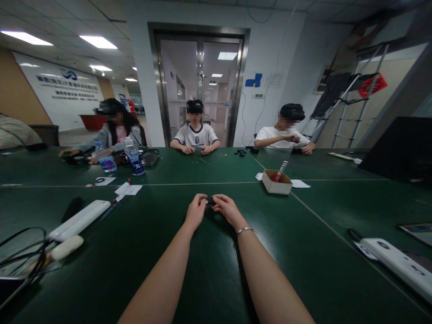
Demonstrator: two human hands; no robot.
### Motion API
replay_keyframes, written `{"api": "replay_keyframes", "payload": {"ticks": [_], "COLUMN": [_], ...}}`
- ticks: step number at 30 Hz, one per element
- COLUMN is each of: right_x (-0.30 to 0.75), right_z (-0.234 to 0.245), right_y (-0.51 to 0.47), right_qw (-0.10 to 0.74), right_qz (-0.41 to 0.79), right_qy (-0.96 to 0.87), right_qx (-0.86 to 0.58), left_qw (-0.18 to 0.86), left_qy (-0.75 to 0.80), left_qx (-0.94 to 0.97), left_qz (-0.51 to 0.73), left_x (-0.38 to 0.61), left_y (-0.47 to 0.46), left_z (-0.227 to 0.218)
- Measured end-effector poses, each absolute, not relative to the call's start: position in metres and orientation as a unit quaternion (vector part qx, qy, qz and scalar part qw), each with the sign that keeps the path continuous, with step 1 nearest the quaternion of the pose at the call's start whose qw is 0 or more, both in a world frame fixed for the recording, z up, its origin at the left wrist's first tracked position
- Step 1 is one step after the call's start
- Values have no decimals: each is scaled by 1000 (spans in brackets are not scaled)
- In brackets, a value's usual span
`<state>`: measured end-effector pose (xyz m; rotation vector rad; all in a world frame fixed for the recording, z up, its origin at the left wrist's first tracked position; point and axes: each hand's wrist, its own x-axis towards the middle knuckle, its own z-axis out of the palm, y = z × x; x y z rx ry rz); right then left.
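In the head view both hands meet over the middle of the green table [216, 252]. Between them is a small black piece with a silvery metal end [209, 202], much like a USB stick, though too small to name for certain. Pinched at the black part are the fingertips of my right hand [230, 210], which has a silver bracelet at its wrist. The fingers of my left hand [196, 212] close at the silvery end. My fingers cover part of the piece.
Ahead on the right stands a small cardboard box [277, 183] holding a red-and-clear tube. White power strips [79, 220] and cables lie at left, another strip [400, 261] at right. Two bottles [134, 157] stand far left. Three people wearing headsets sit across the table.
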<state>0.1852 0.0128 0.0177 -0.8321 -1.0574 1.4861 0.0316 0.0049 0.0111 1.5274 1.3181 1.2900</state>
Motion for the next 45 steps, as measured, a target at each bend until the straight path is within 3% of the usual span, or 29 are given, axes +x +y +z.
{"api": "replay_keyframes", "payload": {"ticks": [45], "right_x": [184], "right_z": [18], "right_y": [13], "right_qw": [538], "right_qz": [629], "right_qy": [-441], "right_qx": [-346], "left_qw": [357], "left_qy": [523], "left_qx": [601], "left_qz": [488], "left_x": [32], "left_y": [1], "left_z": [16]}}
